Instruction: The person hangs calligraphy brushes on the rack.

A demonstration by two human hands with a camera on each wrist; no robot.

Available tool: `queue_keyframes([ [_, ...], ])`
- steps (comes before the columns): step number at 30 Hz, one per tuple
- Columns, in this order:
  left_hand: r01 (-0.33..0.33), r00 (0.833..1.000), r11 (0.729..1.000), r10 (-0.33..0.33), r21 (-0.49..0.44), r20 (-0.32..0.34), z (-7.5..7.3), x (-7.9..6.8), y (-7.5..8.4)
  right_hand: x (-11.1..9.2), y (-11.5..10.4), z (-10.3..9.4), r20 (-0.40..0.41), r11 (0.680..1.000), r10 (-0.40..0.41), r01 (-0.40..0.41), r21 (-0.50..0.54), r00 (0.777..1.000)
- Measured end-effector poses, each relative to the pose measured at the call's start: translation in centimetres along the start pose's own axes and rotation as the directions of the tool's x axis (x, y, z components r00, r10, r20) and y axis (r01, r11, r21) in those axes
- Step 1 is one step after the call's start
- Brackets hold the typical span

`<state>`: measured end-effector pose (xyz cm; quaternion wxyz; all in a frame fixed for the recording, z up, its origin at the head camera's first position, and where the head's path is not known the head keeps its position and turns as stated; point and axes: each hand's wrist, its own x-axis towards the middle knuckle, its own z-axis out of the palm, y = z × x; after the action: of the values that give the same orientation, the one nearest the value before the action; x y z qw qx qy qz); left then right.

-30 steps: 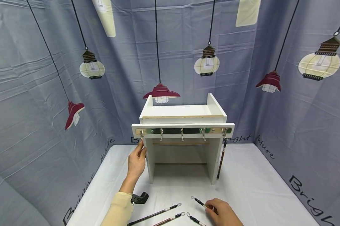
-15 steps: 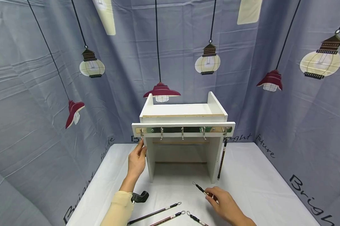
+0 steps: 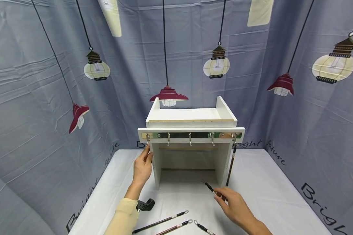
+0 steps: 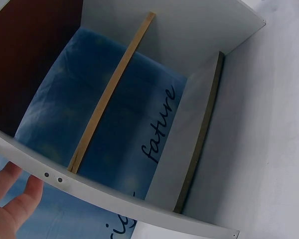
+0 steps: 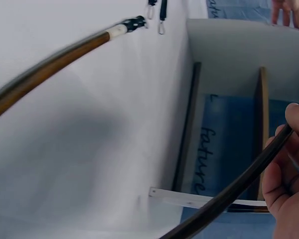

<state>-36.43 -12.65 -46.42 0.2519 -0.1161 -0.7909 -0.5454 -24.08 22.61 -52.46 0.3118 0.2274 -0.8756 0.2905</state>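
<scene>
My right hand (image 3: pixel 235 205) pinches a dark calligraphy brush (image 3: pixel 208 186) between thumb and fingers, its looped end pointing up and left in front of the rack. In the right wrist view the brush (image 5: pixel 229 191) slants across the lower right; its bristles are out of sight. My left hand (image 3: pixel 141 168) touches the outer left side panel of a white rack (image 3: pixel 191 124), fingers just below the leftmost hook (image 3: pixel 147 138). In the left wrist view those fingers (image 4: pixel 27 196) rest at the panel's edge. Another brush (image 3: pixel 231 163) hangs from the rightmost hook (image 3: pixel 234 137).
Three more looped brushes lie at the table's front: a black one (image 3: pixel 161 222), a reddish one (image 3: pixel 174 228) and one farther right (image 3: pixel 204 229). Several metal hooks line the rack's front board. Grey printed cloth (image 3: pixel 129 71) surrounds the white table (image 3: pixel 270 195).
My right hand has lifted the brush from near the table's front and moved it forward, toward the rack. The left hand stays at the rack's left side.
</scene>
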Motion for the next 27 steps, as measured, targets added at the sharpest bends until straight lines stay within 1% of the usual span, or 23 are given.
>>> queue_keyframes([
  [5,-0.001,1.000,1.000,0.001,0.008,-0.005,0.0,0.0,0.0,0.9,-0.3,-0.4,-0.018,1.000,-0.016,0.016,-0.004,1.000],
  [11,-0.016,1.000,1.000,0.016,0.003,-0.004,0.0,0.1,-0.1,1.9,-0.5,-0.8,-0.033,1.000,-0.016,0.016,-0.006,0.999],
  [14,-0.018,1.000,1.000,0.018,0.002,-0.007,0.0,0.0,-0.1,2.4,-0.7,-1.1,-0.038,1.000,-0.014,0.015,0.017,0.999],
  [19,-0.020,1.000,1.000,0.020,0.003,-0.011,-0.1,0.0,0.0,3.0,-1.0,-1.3,-0.045,0.999,0.014,-0.012,0.044,0.999],
  [23,-0.017,1.000,1.000,0.017,-0.006,-0.006,-0.1,0.0,0.0,3.5,-1.3,-1.4,-0.066,0.998,0.030,-0.025,0.065,0.997],
  [27,-0.017,1.000,1.000,0.017,-0.014,-0.004,0.0,0.1,-0.1,4.0,-1.6,-1.5,-0.091,0.995,0.029,-0.021,0.095,0.995],
])
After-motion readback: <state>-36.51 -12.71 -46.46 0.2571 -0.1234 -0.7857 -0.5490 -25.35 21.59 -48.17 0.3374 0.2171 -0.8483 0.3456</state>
